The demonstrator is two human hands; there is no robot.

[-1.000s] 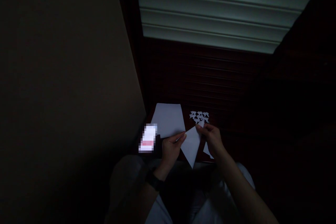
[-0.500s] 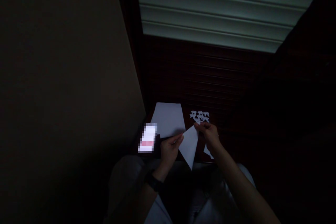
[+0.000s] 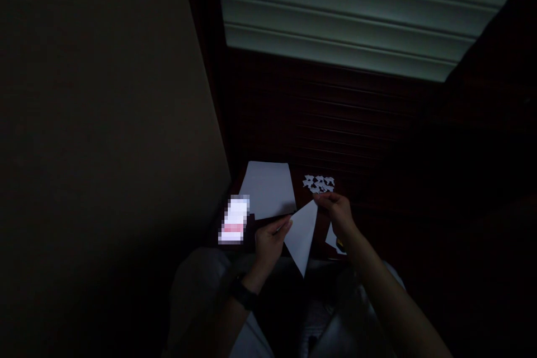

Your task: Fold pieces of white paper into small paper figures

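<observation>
A folded-looking, pointed sheet of white paper [image 3: 302,235] is held up over the near edge of a small dark table. My left hand [image 3: 271,241] pinches its left corner, and a dark band sits on that wrist. At the upper right corner, my right hand [image 3: 338,212] grips the paper between thumb and fingers. Just beyond the right hand lie several small cut white paper pieces [image 3: 319,183]. A larger stack or sheet of white paper [image 3: 268,187] rests flat behind the left hand.
A lit phone screen [image 3: 234,221], blurred out, lies at the table's left. Partly behind my right forearm are another bit of white paper [image 3: 331,238] and a small yellow-and-dark object [image 3: 340,244]. A wall [image 3: 126,95] stands left; a slatted panel [image 3: 335,22] is ahead.
The held paper's lower tip has dropped slightly, and my right hand has shifted a little right. The yellow-and-dark object now shows beside my right forearm. The view has tilted slightly.
</observation>
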